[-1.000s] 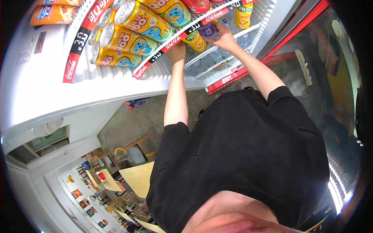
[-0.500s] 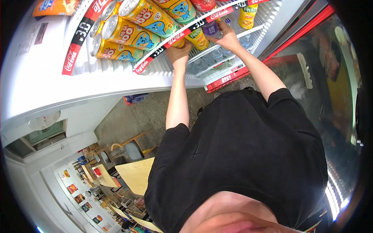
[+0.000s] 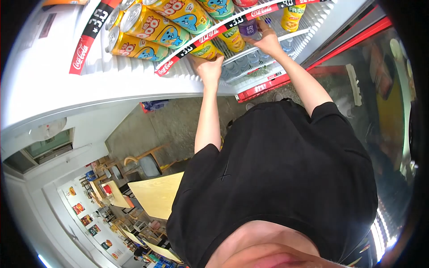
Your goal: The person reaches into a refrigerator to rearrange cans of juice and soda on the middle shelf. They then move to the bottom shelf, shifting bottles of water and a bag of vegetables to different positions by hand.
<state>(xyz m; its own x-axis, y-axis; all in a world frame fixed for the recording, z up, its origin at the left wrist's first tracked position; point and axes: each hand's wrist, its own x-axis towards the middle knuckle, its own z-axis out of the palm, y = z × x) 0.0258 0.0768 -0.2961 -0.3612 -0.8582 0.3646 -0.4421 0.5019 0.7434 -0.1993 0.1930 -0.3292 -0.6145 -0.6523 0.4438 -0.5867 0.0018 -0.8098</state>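
Note:
My left hand [image 3: 208,69] is closed around a yellow-labelled drink bottle [image 3: 206,51] on the cooler's middle shelf, just under the red price strip. My right hand [image 3: 269,43] grips a purple-labelled bottle [image 3: 248,28] on that same shelf, its fingers partly hidden behind it. Between my hands stands another yellow bottle [image 3: 233,39], apparently touched by neither. Farther right, one more yellow bottle [image 3: 293,18] stands alone near the shelf's end. The tops of these bottles are partly covered by the price strip.
Several yellow-orange cans [image 3: 156,27] lie on the shelf above, behind a Coca-Cola price strip [image 3: 82,49]. Clear bottles [image 3: 241,63] stand on the shelf below. The cooler's glass door [image 3: 357,116] is swung out at right. Behind on the left are wooden tables [image 3: 156,194] and chairs [image 3: 149,165].
My left hand now shows more of the yellow bottle, which appears shifted toward me. My right hand stays at the purple bottle. The view has tilted slightly.

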